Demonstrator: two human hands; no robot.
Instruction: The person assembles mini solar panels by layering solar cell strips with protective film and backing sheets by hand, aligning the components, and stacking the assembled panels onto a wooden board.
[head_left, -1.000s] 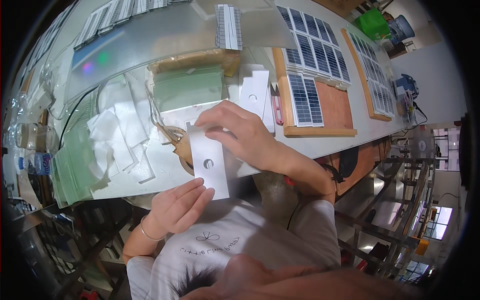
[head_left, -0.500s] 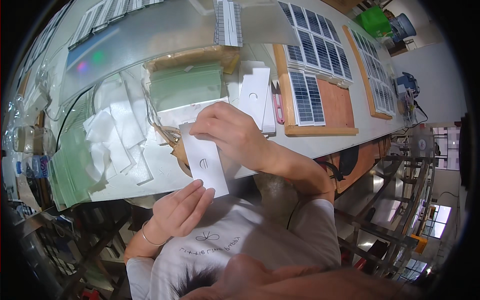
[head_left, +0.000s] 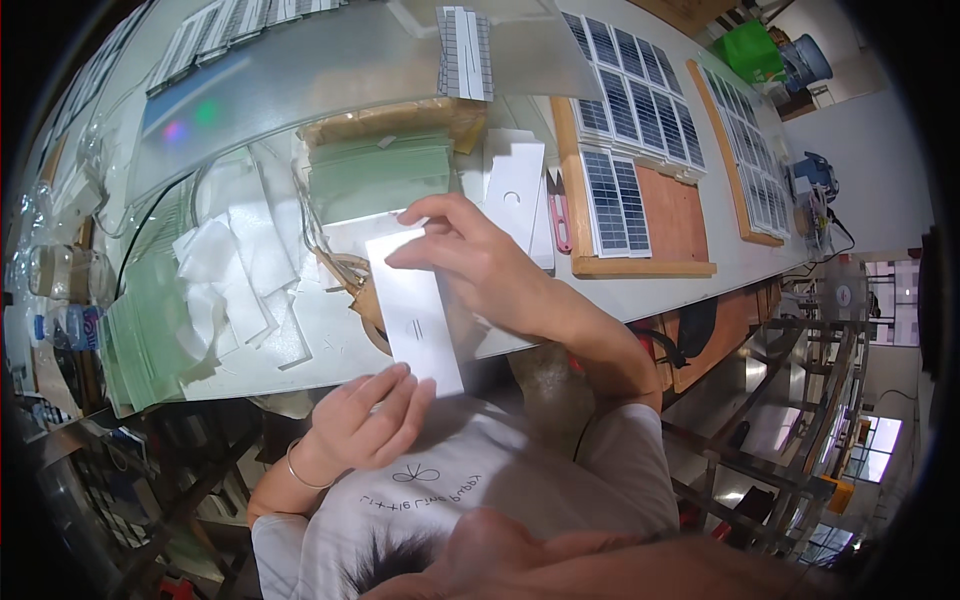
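In front of my chest, a tilted white rectangular sheet (head_left: 408,300) with a small pair of dark lines or slits is between my hands. My right hand (head_left: 490,270) grips its upper end, thumb across the face and fingers behind. At the lower end, the closed fingers of my left hand (head_left: 365,420) pinch the near left corner. Beneath the sheet, a brown roll of tape or similar ring (head_left: 372,325) is partly hidden. Farther off lie green-tinted glass-like plates (head_left: 380,178) and a stack of white pieces (head_left: 514,175) with a curved cut.
Pink-handled snips (head_left: 561,220) lie beside the white stack. Small solar panels (head_left: 616,205) sit in a wooden-edged tray (head_left: 640,268) at the right. White foam sheets (head_left: 245,265) and more green plates (head_left: 150,345) are at the left. A large frosted panel (head_left: 330,85) spans the far side.
The sheet has tilted a little, and its curved mark now looks like narrow lines. My right index finger has lifted and spread from the thumb. The left hand has shifted slightly right.
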